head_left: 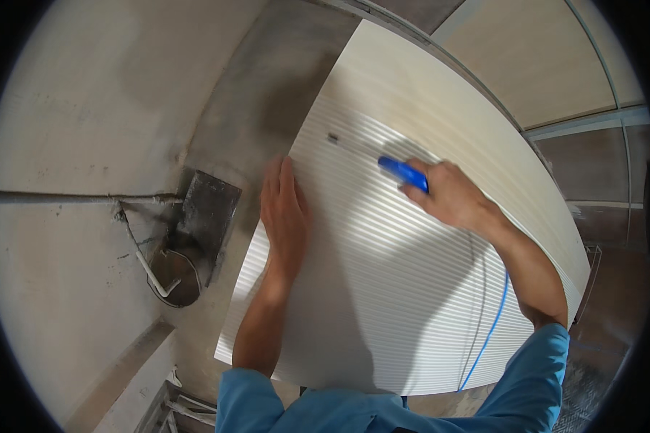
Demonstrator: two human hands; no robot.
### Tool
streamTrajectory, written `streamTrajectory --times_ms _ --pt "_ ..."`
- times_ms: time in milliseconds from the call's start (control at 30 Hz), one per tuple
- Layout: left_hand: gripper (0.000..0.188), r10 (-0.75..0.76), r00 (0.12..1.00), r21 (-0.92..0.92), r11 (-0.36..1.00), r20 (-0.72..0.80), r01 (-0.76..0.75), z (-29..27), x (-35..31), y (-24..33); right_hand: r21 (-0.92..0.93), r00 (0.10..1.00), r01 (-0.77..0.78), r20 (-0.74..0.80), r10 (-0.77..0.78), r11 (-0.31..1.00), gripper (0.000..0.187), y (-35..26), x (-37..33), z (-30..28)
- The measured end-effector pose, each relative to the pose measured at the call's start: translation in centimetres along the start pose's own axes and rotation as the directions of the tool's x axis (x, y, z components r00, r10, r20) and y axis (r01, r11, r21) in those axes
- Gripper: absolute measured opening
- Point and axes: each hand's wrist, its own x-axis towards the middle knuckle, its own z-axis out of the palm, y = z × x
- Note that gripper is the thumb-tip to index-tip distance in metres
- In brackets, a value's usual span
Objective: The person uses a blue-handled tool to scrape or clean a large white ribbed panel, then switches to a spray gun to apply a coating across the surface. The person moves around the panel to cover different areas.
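Observation:
A white sheet with fine ribs [390,281] spreads out in front of me, lit by stripes of light and crossed by shadows. My right hand [451,191] is closed around a blue air blow gun [404,173], held over the sheet's right half and somewhat blurred. Its thin nozzle seems to run up-left to a small dark tip [332,138]. A blue hose [490,335] comes out from below my right forearm and crosses the sheet toward me. My left hand [285,209] lies flat along the sheet's left edge, fingers stretched out and holding nothing.
Left of the sheet stands a round bucket [188,289] with a white strip in it, beside a dark flat plate [213,206]. A metal bar [79,196] juts from the left. Framed panels [534,65] line the far right. Smooth sheet [412,79] shows beyond the ribs.

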Motion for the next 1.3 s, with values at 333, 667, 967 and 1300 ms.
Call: streamTrajectory --times_ms 333,667,967,1300 --pt "0.047 0.181 0.983 0.25 0.951 0.028 -0.182 -1.3 -5.0 -0.1 -0.058 0.995 0.067 -0.072 -0.071 0.996 0.036 -1.0 -3.6 2.2" --pt "0.057 0.147 0.912 0.127 0.97 0.383 -0.209 -9.5 -17.8 0.0 -0.122 0.995 0.05 -0.083 -0.06 0.991 0.038 -1.4 -4.1 1.3" --pt "0.056 -0.015 0.94 0.276 0.958 0.341 -0.084 -14.1 -21.0 -2.9 -0.188 0.99 0.074 -0.103 -0.094 0.979 0.034 -1.2 -1.2 2.1" --pt "0.056 0.008 0.956 0.212 0.974 0.293 -0.074 -13.3 -20.9 -3.6 -0.239 0.987 0.122 -0.075 -0.143 0.963 0.033 -0.2 -2.4 2.4"
